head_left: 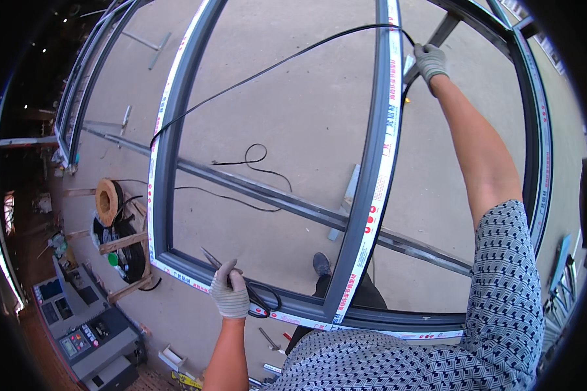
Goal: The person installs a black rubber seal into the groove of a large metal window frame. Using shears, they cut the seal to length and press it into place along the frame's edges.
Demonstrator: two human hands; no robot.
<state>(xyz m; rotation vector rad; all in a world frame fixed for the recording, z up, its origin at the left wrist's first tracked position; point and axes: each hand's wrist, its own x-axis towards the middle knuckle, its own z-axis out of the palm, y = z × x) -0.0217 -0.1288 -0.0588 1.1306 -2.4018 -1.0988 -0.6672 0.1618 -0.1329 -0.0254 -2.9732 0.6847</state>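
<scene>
A gloved right hand, my right hand (430, 62), reaches far forward and is closed on a long black rubber strip (306, 48). The strip runs left across a dark grey window frame (366, 189) with printed white film along its sides, and another length hangs down beside the right-hand bar. My left hand (231, 294), gloved too, is closed around a pair of scissors (211, 258) at the frame's near bar. Their blades point forward and away to the left; black handle loops show right of the hand.
Metal rails (267, 193) run beneath the frame. More black strip (261, 171) lies loosely curled below. At left are a wooden-cored reel (109, 201) and a grey machine with a control panel (85, 339). Another frame (538, 130) stands at right. Long profiles (561, 280) lie at lower right.
</scene>
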